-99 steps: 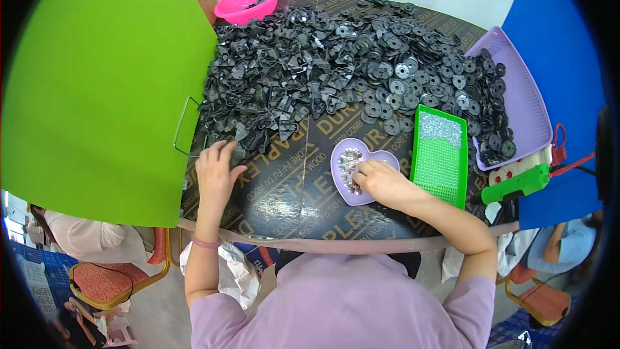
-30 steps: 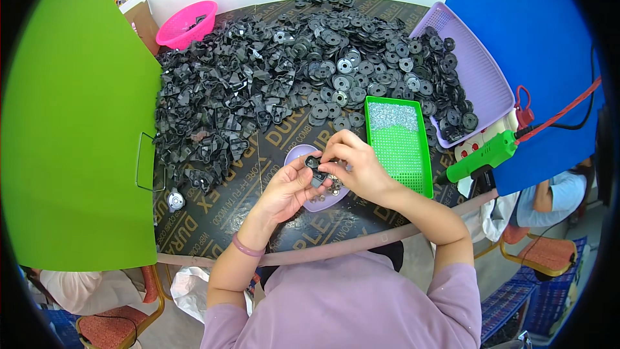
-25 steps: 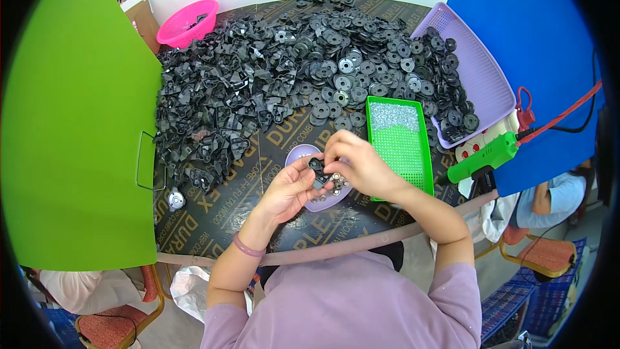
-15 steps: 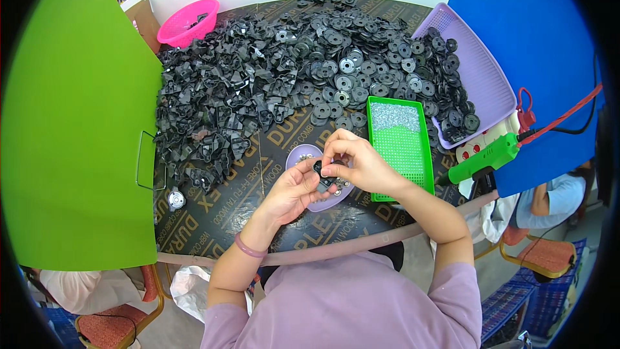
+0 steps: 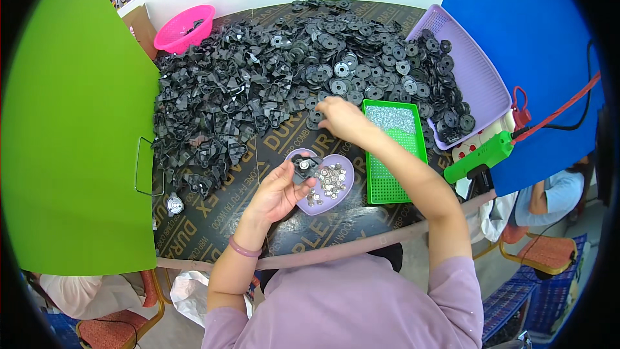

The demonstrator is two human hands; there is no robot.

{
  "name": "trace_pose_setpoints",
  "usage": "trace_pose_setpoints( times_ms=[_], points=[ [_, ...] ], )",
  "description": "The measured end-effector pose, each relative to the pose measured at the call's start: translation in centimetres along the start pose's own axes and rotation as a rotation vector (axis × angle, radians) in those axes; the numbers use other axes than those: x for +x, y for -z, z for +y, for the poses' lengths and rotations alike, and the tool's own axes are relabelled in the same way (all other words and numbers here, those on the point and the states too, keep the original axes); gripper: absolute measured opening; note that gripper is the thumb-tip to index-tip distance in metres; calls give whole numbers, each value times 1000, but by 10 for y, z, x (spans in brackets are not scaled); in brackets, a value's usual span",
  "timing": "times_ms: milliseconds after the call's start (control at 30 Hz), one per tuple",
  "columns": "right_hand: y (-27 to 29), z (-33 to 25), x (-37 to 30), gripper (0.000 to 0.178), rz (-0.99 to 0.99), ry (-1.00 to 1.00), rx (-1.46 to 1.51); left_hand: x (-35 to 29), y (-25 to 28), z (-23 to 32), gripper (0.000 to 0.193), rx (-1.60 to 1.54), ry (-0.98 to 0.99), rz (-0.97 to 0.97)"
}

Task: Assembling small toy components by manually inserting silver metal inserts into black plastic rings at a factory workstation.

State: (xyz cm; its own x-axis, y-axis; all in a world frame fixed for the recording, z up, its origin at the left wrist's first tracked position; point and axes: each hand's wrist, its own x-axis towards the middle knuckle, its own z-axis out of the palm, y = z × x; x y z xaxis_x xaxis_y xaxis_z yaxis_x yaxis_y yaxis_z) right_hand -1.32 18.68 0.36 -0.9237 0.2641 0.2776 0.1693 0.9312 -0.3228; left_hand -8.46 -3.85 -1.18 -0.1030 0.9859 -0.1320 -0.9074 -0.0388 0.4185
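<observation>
L hand: thumb + fingers pinch a blk part w/ round silver piece on its upper face; lower edge partly hidden by fingers.
R hand: fingers bent, tips down at near edge of disc pile, ahead of L grip & slightly right; can't tell if they pinch a disc or are apart.
R forearm: crosses above green tray, hiding a strip of its mesh floor.
Tray contents: tiny silvery bits at far end, just right of R hand; too small to make out singly.
Heart dish: lilac, under & right of L grip; left lobe partly covered by held part. Holds approx. two clusters of small round metal pcs.
Lilac basket: well right of R hand; blk discs heaped in/over its left side, hiding that rim.
Pink basket: far left of R hand; a few dk pcs inside, mostly behind rim.
Blk-part heap: left of both hands; pcs overlap, hard to separate.
Co-worker: far right of grips, cut off by blue panel.
</observation>
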Motion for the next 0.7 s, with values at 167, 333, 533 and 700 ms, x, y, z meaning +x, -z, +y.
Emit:
trace_pose_setpoints(
  times_ms=[167, 333, 533, 700],
  points=[
    [-18, 9, 13, 26, 17, 154, -279, -3, 7, 5, 38, -33, -12, -40],
    [27, -13, -13, 8, 0, -329, 1177, -7, 2, 6, 37, 14, -37, 38],
    [55, -54, -66, 9, 52, -202, 1215, -7, 1, -1, 39, -48, 61, -51],
    [71, -81, -79, 15, 227, 314, 488, -8, -2, -5, 38, 48, 48, -28]
  ],
)
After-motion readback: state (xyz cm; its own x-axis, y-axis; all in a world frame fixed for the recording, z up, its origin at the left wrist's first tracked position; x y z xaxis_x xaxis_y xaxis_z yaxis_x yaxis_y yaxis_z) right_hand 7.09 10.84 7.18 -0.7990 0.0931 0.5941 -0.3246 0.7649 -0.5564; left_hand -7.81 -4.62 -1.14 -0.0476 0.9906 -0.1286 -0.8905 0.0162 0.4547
